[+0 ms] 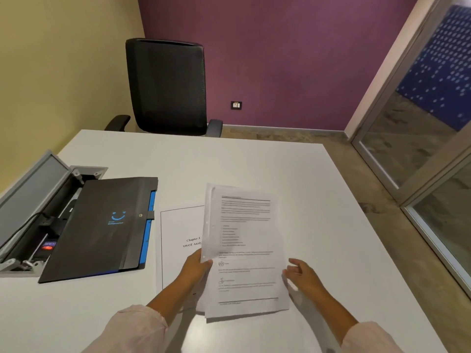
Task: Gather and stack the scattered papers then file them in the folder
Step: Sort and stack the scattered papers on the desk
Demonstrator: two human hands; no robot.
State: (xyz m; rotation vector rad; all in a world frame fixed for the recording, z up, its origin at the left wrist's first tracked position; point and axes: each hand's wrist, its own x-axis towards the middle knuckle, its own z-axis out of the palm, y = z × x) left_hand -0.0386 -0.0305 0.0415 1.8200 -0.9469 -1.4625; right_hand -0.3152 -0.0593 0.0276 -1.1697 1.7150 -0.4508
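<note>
White table [254, 164], papers [244, 250] in left grip [197, 266]

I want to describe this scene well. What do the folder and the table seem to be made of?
The folder: probably plastic, matte black, with a printed blue logo, a snap strap and blue inner edges showing. The table: smooth white top, likely laminate; it shows a faint sheen, and no grain is visible.

Folder [102, 228] lies on table [254, 164], left of papers [244, 248]
</note>
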